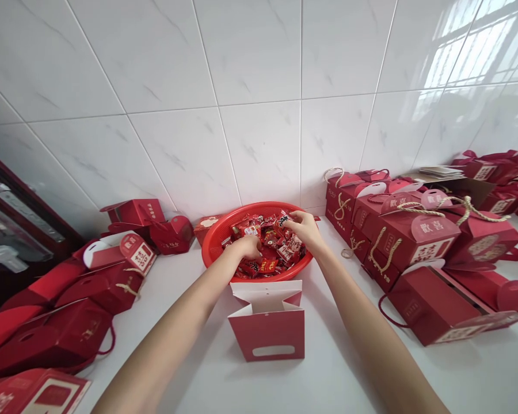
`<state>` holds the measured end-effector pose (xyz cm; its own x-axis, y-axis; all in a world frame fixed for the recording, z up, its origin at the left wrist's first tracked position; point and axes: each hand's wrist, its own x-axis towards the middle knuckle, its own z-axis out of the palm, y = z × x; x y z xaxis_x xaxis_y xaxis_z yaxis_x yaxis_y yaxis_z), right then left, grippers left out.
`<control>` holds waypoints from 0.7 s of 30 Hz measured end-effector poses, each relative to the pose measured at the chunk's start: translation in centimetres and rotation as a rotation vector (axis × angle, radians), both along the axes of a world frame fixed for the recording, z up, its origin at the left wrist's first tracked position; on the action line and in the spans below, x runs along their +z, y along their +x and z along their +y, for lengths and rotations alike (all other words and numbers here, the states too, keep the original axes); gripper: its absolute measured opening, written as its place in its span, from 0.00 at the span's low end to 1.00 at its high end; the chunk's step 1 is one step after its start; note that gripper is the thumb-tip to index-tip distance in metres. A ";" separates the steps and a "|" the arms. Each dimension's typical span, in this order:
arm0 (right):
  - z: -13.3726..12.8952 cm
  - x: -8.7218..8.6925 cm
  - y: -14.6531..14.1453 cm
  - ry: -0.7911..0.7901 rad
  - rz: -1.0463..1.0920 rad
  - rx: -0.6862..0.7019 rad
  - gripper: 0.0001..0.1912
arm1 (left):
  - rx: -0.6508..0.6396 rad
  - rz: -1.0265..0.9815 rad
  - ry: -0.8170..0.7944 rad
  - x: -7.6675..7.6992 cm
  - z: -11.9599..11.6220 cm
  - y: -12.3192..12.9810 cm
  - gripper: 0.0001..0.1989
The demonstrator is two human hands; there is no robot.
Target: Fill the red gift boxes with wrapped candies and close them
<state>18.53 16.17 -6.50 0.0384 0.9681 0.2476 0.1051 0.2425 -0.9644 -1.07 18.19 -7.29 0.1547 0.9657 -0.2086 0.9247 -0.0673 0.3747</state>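
Note:
A red plastic basket (216,256) stands against the wall, holding many small wrapped candies (267,265) in red wrappers. My left hand (247,248) reaches in at its left, fingers curled down among the candies; what they grip is hidden. At the basket's right side, my right hand (303,229) pinches a red and white wrapped candy (282,222) between thumb and fingers. Between my forearms, just in front of the basket, a red paper gift box (267,336) stands upright with its top open and its white inside showing. An oval cut-out marks its front.
Red gift boxes crowd the left (86,325), some with cord handles. More boxes with rope handles (414,236) are stacked on the right, and one lies on its side (440,305). White tiled wall (259,144) bounds the white tabletop (323,368) behind.

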 end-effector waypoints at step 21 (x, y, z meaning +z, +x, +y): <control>0.0 0.3 0.0 0.040 0.128 -0.012 0.13 | 0.075 -0.754 0.325 2.5 -0.2 0.5 0.14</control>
<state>18.52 16.20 -6.21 0.0840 0.9567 0.2787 -0.0154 0.2809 -0.9596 -0.54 17.99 -4.83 0.0739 0.9733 0.2172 0.4388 -0.2273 0.8693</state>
